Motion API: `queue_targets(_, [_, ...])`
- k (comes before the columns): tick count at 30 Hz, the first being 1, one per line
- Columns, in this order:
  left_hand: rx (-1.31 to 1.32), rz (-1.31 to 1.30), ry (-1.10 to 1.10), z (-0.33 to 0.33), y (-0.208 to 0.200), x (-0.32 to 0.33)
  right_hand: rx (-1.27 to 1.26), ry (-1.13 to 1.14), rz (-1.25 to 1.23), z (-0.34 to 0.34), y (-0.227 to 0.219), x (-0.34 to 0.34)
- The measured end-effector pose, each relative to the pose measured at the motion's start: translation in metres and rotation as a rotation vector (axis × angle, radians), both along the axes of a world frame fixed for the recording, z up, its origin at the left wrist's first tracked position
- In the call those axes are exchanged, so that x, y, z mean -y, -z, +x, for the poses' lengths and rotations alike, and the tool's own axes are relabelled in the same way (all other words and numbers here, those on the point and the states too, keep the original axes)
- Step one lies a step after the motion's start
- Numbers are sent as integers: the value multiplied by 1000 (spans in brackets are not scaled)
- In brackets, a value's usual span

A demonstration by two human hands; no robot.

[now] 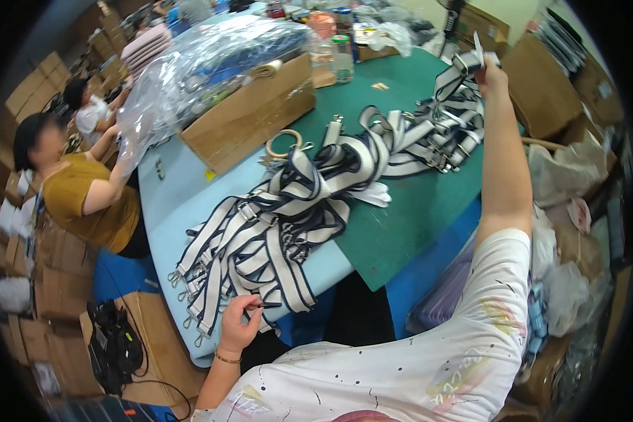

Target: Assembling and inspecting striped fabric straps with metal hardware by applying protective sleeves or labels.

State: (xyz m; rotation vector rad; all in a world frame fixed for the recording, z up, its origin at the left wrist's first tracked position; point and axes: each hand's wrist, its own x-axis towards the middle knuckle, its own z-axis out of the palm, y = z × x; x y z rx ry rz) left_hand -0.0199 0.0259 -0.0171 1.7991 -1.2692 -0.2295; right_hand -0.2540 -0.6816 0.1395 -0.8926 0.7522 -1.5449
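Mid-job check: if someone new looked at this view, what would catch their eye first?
Probably the heap of white-and-navy straps sprawled across the middle of the table, metal clips fanning out at its near-left end. Next, the right hand, holding a strap up at the upper right. Then the long cardboard box behind the heap, topped with clear plastic.

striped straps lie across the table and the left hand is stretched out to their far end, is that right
Wrong hand: the head view shows the right hand, not the left hand, stretched out to the far end of the striped straps. They do lie across the table.
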Motion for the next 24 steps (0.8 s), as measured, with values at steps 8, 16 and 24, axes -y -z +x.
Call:
queue_targets(8, [-38,35,-17,-1,-4,-3,-1086,341,-6,79,86,-39])
queue_targets(16, [13,-20,33,3,-6,-2,-858,-660,-1009,150,27,-328])
queue_targets(24, [41,-130,113,5,4,-5,-1084,-428,-1432,229,84,-447])
